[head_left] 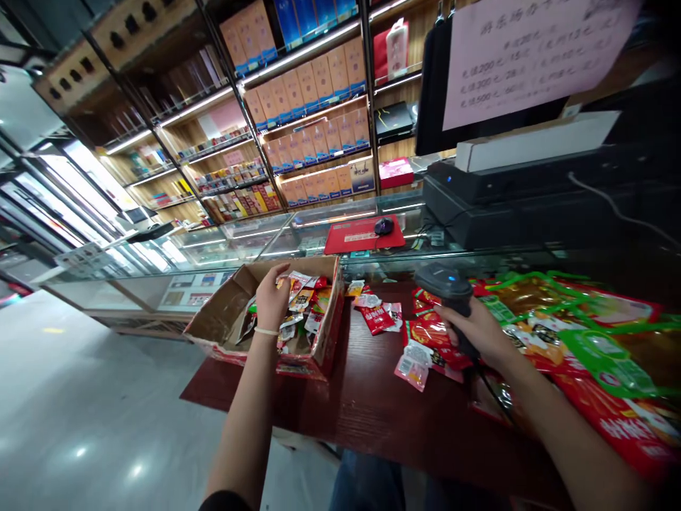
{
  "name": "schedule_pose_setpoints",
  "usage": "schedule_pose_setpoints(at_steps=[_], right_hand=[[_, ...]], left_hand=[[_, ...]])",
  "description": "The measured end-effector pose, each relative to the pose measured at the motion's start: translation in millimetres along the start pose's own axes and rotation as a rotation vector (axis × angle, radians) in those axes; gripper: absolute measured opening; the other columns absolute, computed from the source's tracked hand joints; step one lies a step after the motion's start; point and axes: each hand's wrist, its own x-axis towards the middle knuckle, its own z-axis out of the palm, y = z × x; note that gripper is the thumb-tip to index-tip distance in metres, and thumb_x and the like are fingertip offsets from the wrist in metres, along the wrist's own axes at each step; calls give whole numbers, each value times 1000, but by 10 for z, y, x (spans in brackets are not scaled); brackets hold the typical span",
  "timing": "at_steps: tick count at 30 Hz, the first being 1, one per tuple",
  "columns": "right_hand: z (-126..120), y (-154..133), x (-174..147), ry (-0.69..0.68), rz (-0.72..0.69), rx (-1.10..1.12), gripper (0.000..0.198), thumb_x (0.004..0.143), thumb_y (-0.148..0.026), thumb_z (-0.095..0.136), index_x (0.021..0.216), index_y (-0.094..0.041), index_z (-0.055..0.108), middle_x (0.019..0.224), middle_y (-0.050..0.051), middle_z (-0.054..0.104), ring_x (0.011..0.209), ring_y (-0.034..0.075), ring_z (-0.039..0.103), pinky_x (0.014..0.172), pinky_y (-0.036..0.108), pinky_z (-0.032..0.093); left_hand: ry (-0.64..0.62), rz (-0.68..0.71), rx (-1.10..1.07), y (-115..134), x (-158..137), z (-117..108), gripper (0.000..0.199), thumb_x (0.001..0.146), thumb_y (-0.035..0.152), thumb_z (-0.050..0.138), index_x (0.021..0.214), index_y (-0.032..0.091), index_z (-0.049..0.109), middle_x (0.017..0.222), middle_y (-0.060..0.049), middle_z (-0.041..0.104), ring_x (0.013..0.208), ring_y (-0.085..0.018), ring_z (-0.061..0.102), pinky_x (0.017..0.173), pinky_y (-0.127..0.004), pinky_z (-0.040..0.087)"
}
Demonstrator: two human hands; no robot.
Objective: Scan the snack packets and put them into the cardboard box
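Left hand [272, 297] reaches into the cardboard box [223, 312], fingers [281, 274] curled together over the heap of snack packets [304, 305] inside; whether they pinch one cannot be told. Thin band on that wrist. Right hand [476, 330] wrapped tight round the grip of a black barcode scanner [444, 284], head up, blue light showing. Box sits at the left end of the dark red worktop [372, 404]. Loose red packets [379, 316] lie between box and scanner. Large green and red bags [596, 333] piled to the right. Beyond, a glass counter [234, 245] carries a red mouse mat [362, 234] with a mouse [384, 226].
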Motion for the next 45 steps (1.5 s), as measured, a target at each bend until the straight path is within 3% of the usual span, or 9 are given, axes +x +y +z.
schedule_pose_setpoints(at_steps=[7, 15, 22, 27, 32, 35, 39, 43, 45], right_hand=[[-5, -36, -24, 16, -46, -21, 36, 74, -49, 76, 76, -25, 49, 44, -5, 51, 35, 14, 44, 37, 28, 36], [-36, -72, -43, -33, -56, -21, 33, 76, -46, 74, 82, -26, 49, 48, -7, 51, 36, 12, 43, 36, 25, 36], [-206, -135, -11, -18, -23, 22, 34, 73, -38, 76, 84, -27, 46, 52, -9, 50, 34, 10, 43, 33, 23, 35], [-302, -130, 40, 40, 0, 48, 33, 72, -37, 76, 82, -27, 45, 53, -9, 51, 34, 10, 43, 32, 23, 35], [-332, -102, 64, 67, 37, 60, 36, 70, -38, 77, 85, -27, 46, 53, -9, 51, 35, 10, 43, 32, 23, 36], [-316, -104, 46, 68, 20, 59, 35, 72, -39, 76, 86, -27, 46, 55, -8, 52, 35, 9, 43, 33, 23, 36], [-285, -120, 28, 55, 19, 52, 35, 72, -40, 76, 83, -27, 45, 55, -8, 52, 36, 9, 43, 33, 23, 36], [-274, -105, 38, 40, 0, 50, 35, 73, -40, 77, 80, -26, 45, 54, -7, 52, 36, 9, 43, 33, 22, 35], [-277, -90, 44, 37, 4, 63, 35, 74, -39, 76, 81, -26, 45, 53, -8, 51, 35, 9, 43, 33, 21, 36]], left_hand=[[10, 11, -100, 167, -53, 76, 25, 88, 33, 57, 106, 19, 68, 99, -7, 75, 92, -19, 71, 85, -31, 55], [-152, 305, 93, 779, -221, 180, 24, 92, 30, 52, 108, 22, 68, 105, -6, 73, 95, -20, 68, 89, -33, 51], [-462, 415, -49, 1356, -726, 793, 24, 92, 26, 52, 112, 23, 65, 108, -6, 71, 98, -21, 66, 92, -33, 48], [-814, 280, -98, 1163, -1026, 1428, 16, 82, 31, 65, 93, 20, 65, 83, -6, 67, 77, -21, 64, 74, -31, 48], [-1083, 339, -99, 895, -1227, 1662, 60, 59, 41, 83, 110, 18, 59, 106, -11, 60, 102, -29, 58, 92, -39, 46], [-1117, 371, -111, 847, -1278, 1658, 77, 55, 38, 86, 124, 19, 55, 116, -13, 55, 113, -32, 53, 100, -44, 42], [-1139, 324, -227, 824, -1283, 1633, 67, 63, 28, 81, 125, 22, 57, 114, -11, 59, 108, -29, 57, 97, -40, 44], [-1106, 157, -482, 776, -1248, 1645, 54, 72, 22, 71, 124, 22, 57, 114, -6, 64, 99, -22, 61, 90, -32, 46], [-975, 5, -611, 772, -1194, 1690, 52, 75, 23, 68, 126, 21, 56, 116, -6, 64, 97, -19, 60, 88, -29, 47]])
